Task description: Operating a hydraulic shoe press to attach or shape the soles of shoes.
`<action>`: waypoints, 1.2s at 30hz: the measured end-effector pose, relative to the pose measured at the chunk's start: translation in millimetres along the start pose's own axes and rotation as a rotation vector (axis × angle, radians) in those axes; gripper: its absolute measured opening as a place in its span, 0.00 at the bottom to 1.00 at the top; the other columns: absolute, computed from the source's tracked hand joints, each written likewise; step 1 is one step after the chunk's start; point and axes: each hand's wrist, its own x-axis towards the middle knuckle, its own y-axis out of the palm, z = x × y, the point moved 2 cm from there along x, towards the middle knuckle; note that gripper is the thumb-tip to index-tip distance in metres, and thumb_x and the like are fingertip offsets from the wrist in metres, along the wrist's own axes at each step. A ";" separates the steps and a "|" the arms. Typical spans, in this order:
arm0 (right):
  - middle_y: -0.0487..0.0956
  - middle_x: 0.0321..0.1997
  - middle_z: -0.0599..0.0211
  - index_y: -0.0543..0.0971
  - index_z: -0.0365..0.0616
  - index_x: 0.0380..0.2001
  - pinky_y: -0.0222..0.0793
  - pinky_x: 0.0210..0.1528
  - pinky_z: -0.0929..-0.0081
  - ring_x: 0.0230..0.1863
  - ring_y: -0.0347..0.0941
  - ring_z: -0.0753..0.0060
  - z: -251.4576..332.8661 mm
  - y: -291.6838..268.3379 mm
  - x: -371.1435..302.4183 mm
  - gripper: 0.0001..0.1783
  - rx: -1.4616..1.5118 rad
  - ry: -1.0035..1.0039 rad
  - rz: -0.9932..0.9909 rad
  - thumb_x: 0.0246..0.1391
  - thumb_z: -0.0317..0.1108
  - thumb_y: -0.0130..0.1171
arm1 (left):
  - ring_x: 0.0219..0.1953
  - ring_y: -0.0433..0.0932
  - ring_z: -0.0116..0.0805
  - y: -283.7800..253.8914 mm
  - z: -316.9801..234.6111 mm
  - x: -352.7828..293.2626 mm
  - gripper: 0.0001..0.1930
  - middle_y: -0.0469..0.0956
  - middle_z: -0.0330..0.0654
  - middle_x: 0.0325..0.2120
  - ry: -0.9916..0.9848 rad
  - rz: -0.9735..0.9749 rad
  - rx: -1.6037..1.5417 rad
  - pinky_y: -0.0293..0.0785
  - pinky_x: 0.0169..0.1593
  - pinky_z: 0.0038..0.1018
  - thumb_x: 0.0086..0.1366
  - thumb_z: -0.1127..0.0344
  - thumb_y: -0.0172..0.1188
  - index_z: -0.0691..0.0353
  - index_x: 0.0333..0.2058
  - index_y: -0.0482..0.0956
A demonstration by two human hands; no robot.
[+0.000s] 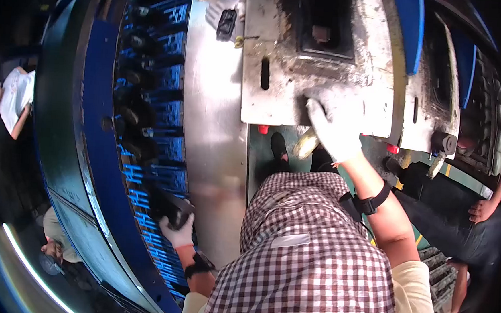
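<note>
Left hand gripping black part, right hand loosely open on worktop

Down past the right fingers I see green floor; a yellow line marks it further right, and a long light strip (quite a glare) burns far leftward.

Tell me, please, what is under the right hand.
The stained worktop shows around the gloved right hand; whatever lies directly under its palm is covered and cannot be seen.
</note>
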 end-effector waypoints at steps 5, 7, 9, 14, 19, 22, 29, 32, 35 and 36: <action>0.82 0.45 0.59 0.82 0.43 0.47 0.71 0.56 0.58 0.50 0.77 0.54 30.5 -10.6 -5.7 0.14 0.520 -0.148 0.067 0.58 0.33 0.62 | 0.68 0.65 0.63 134.1 49.7 -37.1 0.53 0.67 0.53 0.66 -0.203 0.589 0.354 0.59 0.72 0.60 0.46 0.57 0.68 0.62 0.72 0.56; 0.73 0.67 0.45 0.70 0.42 0.67 0.64 0.70 0.58 0.67 0.70 0.45 57.5 -16.0 0.7 0.36 0.656 -0.063 0.482 0.57 0.40 0.66 | 0.74 0.57 0.61 196.8 81.0 -35.0 0.52 0.59 0.55 0.72 -0.342 0.747 0.285 0.50 0.77 0.54 0.53 0.58 0.66 0.64 0.74 0.51; 0.55 0.78 0.41 0.54 0.40 0.76 0.51 0.78 0.60 0.78 0.53 0.43 69.4 0.8 -3.3 0.52 0.824 0.097 0.589 0.57 0.49 0.68 | 0.74 0.58 0.57 241.4 105.1 -14.3 0.47 0.59 0.54 0.72 -0.451 0.778 0.263 0.51 0.77 0.51 0.57 0.61 0.61 0.64 0.74 0.52; 0.59 0.77 0.45 0.59 0.39 0.74 0.46 0.80 0.61 0.79 0.52 0.50 25.3 -12.3 31.6 0.46 1.064 0.338 -0.014 0.56 0.40 0.66 | 0.67 0.69 0.40 380.9 165.3 -32.8 0.35 0.70 0.51 0.67 0.443 0.989 1.150 0.67 0.68 0.37 0.67 0.63 0.60 0.66 0.70 0.63; 0.68 0.70 0.44 0.77 0.43 0.62 0.57 0.75 0.58 0.73 0.61 0.45 -65.5 -12.4 107.5 0.33 0.509 0.318 -0.258 0.53 0.42 0.67 | 0.63 0.76 0.42 426.1 144.2 -94.1 0.29 0.76 0.55 0.61 1.135 0.968 0.889 0.69 0.66 0.32 0.69 0.76 0.55 0.69 0.69 0.64; 0.70 0.69 0.54 0.78 0.51 0.61 0.66 0.69 0.55 0.66 0.68 0.44 -79.4 -4.8 141.6 0.33 0.142 0.331 -0.160 0.52 0.48 0.67 | 0.63 0.76 0.45 456.9 123.2 -123.0 0.28 0.77 0.57 0.59 1.512 1.029 0.659 0.69 0.67 0.35 0.70 0.78 0.54 0.70 0.68 0.64; 0.73 0.66 0.61 0.76 0.55 0.63 0.77 0.54 0.56 0.56 0.73 0.45 -66.8 20.3 149.2 0.34 -0.210 0.320 0.082 0.53 0.50 0.65 | 0.55 0.78 0.46 589.9 122.3 -193.4 0.24 0.80 0.53 0.51 2.047 1.197 0.741 0.72 0.62 0.39 0.66 0.67 0.63 0.66 0.60 0.73; 0.72 0.66 0.61 0.76 0.55 0.63 0.77 0.54 0.57 0.57 0.73 0.46 -66.4 22.7 148.4 0.34 -0.217 0.342 0.075 0.53 0.50 0.66 | 0.55 0.75 0.57 643.0 140.1 -220.0 0.27 0.76 0.56 0.53 2.416 1.281 0.799 0.72 0.60 0.45 0.62 0.62 0.64 0.64 0.59 0.74; 0.71 0.69 0.61 0.74 0.55 0.65 0.76 0.56 0.57 0.59 0.73 0.47 -61.3 19.8 149.7 0.36 -0.212 0.355 0.112 0.53 0.52 0.65 | 0.47 0.81 0.54 674.0 159.2 -233.4 0.17 0.82 0.54 0.42 2.241 1.414 1.147 0.77 0.51 0.43 0.65 0.59 0.61 0.60 0.49 0.80; 0.70 0.71 0.61 0.73 0.55 0.66 0.75 0.59 0.56 0.61 0.72 0.45 -61.1 16.9 148.8 0.37 -0.199 0.380 0.151 0.54 0.53 0.65 | 0.43 0.83 0.53 682.9 162.4 -243.9 0.14 0.84 0.52 0.37 2.034 1.469 1.327 0.78 0.48 0.42 0.66 0.57 0.60 0.59 0.45 0.81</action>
